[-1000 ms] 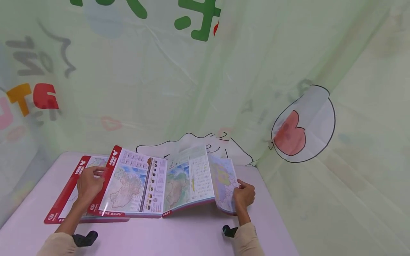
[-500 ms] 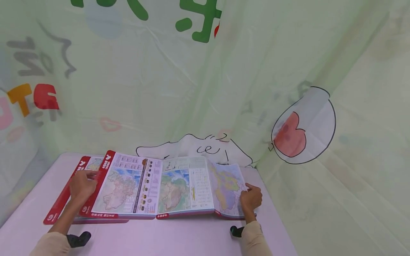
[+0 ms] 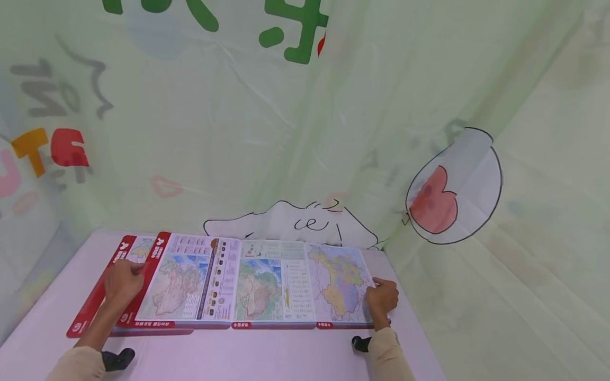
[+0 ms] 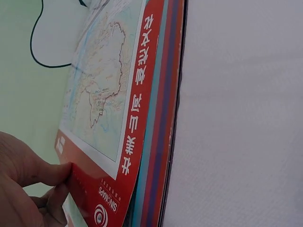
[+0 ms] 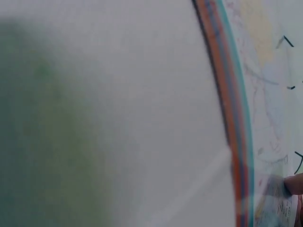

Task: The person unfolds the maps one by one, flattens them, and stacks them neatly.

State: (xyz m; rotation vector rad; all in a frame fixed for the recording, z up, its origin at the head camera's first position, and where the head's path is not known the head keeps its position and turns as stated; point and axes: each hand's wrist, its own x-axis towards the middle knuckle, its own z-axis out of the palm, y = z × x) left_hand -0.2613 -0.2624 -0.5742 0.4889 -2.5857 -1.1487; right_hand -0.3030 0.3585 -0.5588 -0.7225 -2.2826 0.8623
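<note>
A fold-out map (image 3: 259, 288) with a red left border lies spread in three panels across the table. At its left edge my left hand (image 3: 123, 280) pinches the red border; the left wrist view shows the thumb (image 4: 52, 172) on top and fingers curled beneath. My right hand (image 3: 383, 296) grips the right edge of the rightmost panel, and in the right wrist view only its fingertips (image 5: 294, 183) show at the panel's edge. Under the left part lies a second red-bordered map (image 3: 88, 312), mostly covered.
The pale table (image 3: 267, 354) extends in front of the maps. Behind it hangs a light green printed curtain (image 3: 229, 132), close to the maps' far edges. More curtain (image 3: 514, 286) slopes down along the right side of the table.
The middle and right panels have come down from raised and bent to nearly flat. My right hand has moved right and toward me, while my left hand has shifted slightly left with the red border.
</note>
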